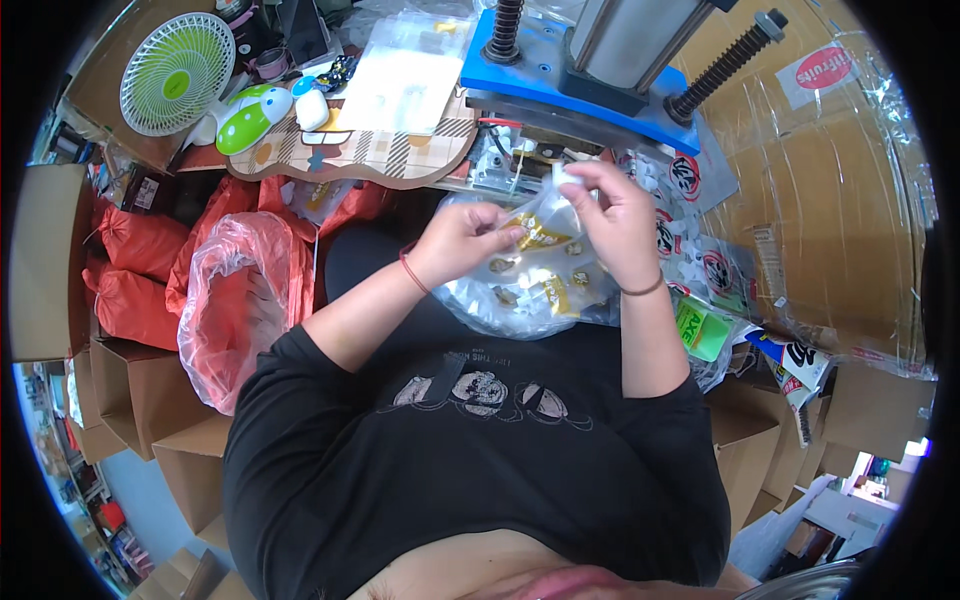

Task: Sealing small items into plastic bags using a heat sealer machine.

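A clear plastic bag with yellow print (545, 232) is stretched between my two hands, above my lap. My left hand (458, 240) is closed, its thumb and fingers pinching the bag's left edge. On the other side my right hand (617, 225) is closed at the bag's upper right, with thumb and index finger near each other. At those fingertips is a small white piece (566, 176); whether it belongs to the bag I cannot tell. More clear plastic with yellow print (520, 300) bulges below my hands, against my lap.
Ahead stands a press with a blue plate (560, 88) and springs. A patterned board (370, 150) holds clear sheets (405, 75) and a green-and-white fan (178, 75). A red plastic bag (245, 300) gapes at left beside red bundles (140, 245). Large cardboard boxes (830, 200) stand at right.
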Demonstrator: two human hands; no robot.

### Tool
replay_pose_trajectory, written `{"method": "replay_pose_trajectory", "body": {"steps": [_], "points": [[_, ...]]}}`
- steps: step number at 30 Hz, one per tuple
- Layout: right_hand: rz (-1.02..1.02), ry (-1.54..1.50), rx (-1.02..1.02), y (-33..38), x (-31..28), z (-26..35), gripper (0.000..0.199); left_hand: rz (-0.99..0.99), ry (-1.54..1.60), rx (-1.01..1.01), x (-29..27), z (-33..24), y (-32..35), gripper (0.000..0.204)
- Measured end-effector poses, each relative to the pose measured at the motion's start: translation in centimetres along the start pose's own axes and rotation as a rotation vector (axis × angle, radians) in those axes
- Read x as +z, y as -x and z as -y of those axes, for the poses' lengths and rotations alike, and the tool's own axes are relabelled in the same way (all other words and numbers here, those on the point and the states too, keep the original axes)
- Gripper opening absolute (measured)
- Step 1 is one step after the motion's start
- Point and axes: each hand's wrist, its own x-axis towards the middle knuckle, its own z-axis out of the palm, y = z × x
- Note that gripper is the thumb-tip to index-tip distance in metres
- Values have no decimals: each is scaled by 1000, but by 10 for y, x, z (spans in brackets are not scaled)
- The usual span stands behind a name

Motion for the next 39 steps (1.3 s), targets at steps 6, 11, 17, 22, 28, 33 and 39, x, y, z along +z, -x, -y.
{"method": "replay_pose_trajectory", "body": {"steps": [6,11,17,22,28,33,39], "points": [[303,99,-60,5,-25,-13,26,259,538,-248,33,1,3,18],[-29,1103,-191,28,-68,-52,31,281,604,-255,27,1,-14,19],[127,1163,-80,57,-89,-100,31,117,698,-307,-3,7,-55,30],[324,626,90,63,-101,-95,29,-291,59,-178,-43,12,-67,58],[398,340,104,64,-107,-84,22,-653,-1328,305,-136,38,-57,66],[203,476,47,65,-96,-85,18,-282,-1346,489,-113,62,-22,49],[17,344,-168,39,-55,-54,17,-267,-285,144,-69,44,-11,25]]}}
